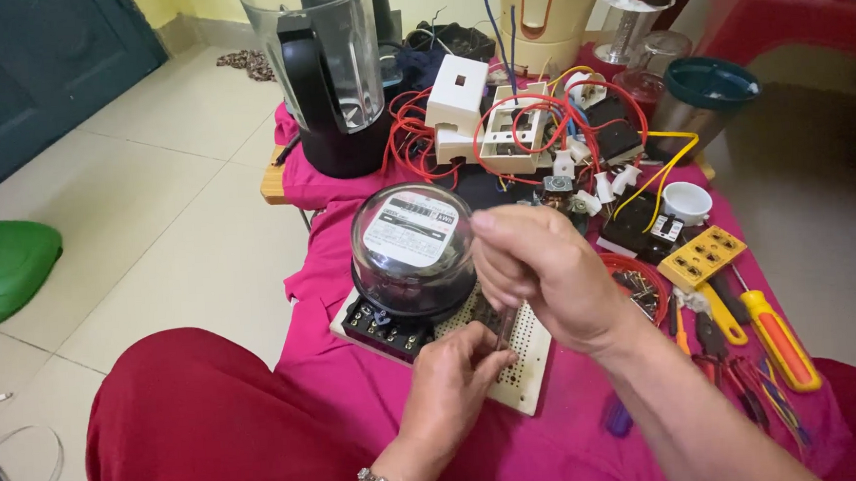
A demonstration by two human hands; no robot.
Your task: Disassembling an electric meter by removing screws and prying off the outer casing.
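Green stool (pixel 0 268) at far left on the pale tiled floor (pixel 182 195), loose grey cable (pixel 11 477) lying below it. Red trouser knee (pixel 193 419) filling the lower left. Next along, clear blender jug (pixel 325 51) on a black base, standing upright at the back edge of the pink cloth (pixel 358 391). Front and centre, glass-domed electric meter (pixel 412 246) mounted on a cream perforated board (pixel 527 357), black terminal block at its near edge. Left hand (pixel 455 385), bracelet at the wrist, down on the board just right of the terminals, fingers curled in narrow and pinching the lower end of a thin clear rod-like piece (pixel 504 329). Right hand (pixel 547 273) directly above, touching the meter's right side, fingers closed tight round the upper end of the same piece; exact kind of piece too small to tell. Behind the hands, tangle of red wire (pixel 529 128) looped through white switch boxes (pixel 485 115). Further right, yellow terminal strip (pixel 702 255), small white cup (pixel 687 201), then orange-handled screwdriver (pixel 780 339) lying near the cloth's right edge among other tools. Red plastic table (pixel 787 12) at top right.
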